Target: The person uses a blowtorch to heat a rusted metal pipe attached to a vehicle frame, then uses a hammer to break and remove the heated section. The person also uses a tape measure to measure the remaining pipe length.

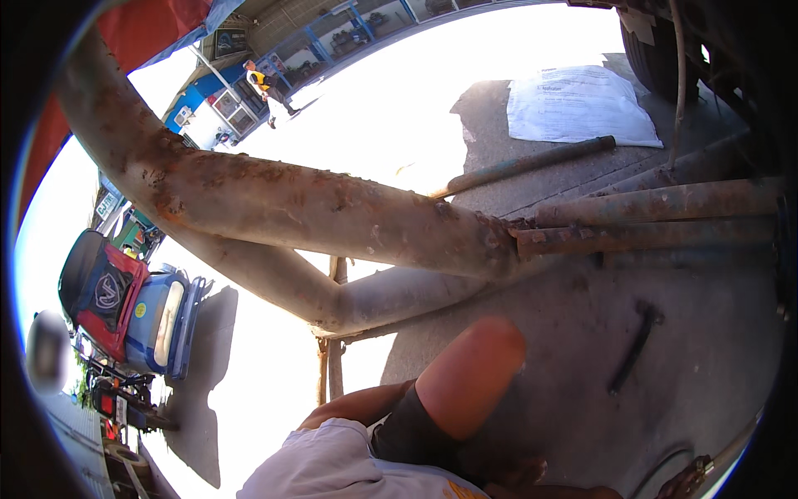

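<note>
At the lower right edge my right hand [685, 481] is closed around a slim rod-like tool [731, 449] with a brass-coloured fitting. Its exact kind does not show. A dark curved hose or cable [661, 466] lies beside that hand. My left arm [362, 406] passes behind my raised knee [474, 374], which hides the left hand. Below the thigh is a small patch of skin that I cannot make out. In front of me lies a large bent pipe frame [332, 208], grey with rusty patches. A hammer [636, 345] rests on the concrete floor.
Two thinner rusty pipes [648, 237] run to the right from the frame. Beyond lie a loose pipe [532, 166] and a white printed sack [582, 104], near a tyre [652, 58]. At the left stands a motorcycle with a blue-and-red sidecar [141, 308]. A person [266, 87] walks far off.
</note>
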Action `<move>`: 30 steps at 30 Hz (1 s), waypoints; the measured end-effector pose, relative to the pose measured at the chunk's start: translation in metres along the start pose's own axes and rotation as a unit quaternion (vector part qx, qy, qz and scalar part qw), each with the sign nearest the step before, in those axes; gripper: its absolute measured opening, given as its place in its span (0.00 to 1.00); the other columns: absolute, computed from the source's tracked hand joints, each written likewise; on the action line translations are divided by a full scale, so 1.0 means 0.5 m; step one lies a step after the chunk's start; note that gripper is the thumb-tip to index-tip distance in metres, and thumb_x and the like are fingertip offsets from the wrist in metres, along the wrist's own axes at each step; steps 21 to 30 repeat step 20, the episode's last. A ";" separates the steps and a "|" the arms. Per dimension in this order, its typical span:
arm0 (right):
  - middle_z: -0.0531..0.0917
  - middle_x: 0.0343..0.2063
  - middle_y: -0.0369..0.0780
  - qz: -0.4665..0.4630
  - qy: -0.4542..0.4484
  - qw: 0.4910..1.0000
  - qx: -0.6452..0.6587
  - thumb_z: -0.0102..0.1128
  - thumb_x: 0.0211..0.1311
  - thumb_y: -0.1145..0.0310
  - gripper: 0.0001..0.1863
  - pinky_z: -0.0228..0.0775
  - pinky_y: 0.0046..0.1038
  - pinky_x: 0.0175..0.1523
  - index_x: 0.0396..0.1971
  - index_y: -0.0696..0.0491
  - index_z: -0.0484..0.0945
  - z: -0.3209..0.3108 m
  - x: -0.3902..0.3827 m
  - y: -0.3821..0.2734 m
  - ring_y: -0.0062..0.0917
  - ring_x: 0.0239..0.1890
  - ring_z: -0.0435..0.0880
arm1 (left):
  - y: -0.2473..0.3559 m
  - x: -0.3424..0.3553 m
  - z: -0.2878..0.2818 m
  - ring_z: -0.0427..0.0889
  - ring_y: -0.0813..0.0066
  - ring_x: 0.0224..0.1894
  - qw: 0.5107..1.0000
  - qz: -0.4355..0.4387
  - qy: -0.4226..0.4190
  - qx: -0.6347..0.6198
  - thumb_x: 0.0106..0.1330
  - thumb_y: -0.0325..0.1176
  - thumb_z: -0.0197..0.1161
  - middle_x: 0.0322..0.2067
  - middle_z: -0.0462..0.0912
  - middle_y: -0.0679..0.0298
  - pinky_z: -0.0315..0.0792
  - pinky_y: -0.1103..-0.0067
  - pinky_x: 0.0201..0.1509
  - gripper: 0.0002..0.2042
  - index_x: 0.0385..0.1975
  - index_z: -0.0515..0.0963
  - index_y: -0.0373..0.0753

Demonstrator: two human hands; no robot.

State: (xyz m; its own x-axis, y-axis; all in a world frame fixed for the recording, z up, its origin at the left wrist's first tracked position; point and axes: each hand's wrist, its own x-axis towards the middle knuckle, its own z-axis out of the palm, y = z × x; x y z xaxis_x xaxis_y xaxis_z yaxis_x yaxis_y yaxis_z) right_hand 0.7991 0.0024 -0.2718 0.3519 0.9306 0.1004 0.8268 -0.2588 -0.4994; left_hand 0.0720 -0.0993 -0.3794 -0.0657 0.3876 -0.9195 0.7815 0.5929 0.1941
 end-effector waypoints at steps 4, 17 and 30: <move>0.76 0.73 0.37 -0.059 0.024 0.998 0.008 0.53 0.78 0.50 0.28 0.64 0.38 0.75 0.73 0.44 0.76 -0.028 -0.014 -0.067 0.33 0.73 0.75 | 0.064 0.016 -0.143 0.87 0.48 0.56 0.995 0.084 0.051 0.034 0.77 0.53 0.62 0.53 0.88 0.45 0.76 0.59 0.57 0.28 0.60 0.81 0.33; 0.73 0.21 0.30 -0.007 -0.012 0.888 0.460 0.67 0.75 0.66 0.16 0.53 0.18 0.14 0.56 0.53 0.76 -0.064 0.116 -0.660 0.11 0.11 0.64 | 0.642 -0.356 -0.598 0.84 0.38 0.56 0.800 0.445 0.391 -0.090 0.69 0.49 0.64 0.46 0.86 0.38 0.74 0.55 0.61 0.26 0.52 0.76 0.30; 0.73 0.20 0.30 -0.001 -0.032 0.893 0.448 0.69 0.75 0.64 0.16 0.55 0.18 0.14 0.54 0.53 0.76 -0.132 0.087 -0.731 0.11 0.11 0.65 | 0.756 -0.352 -0.690 0.83 0.37 0.62 0.786 0.414 0.446 -0.109 0.68 0.45 0.61 0.54 0.84 0.33 0.71 0.54 0.66 0.25 0.57 0.76 0.32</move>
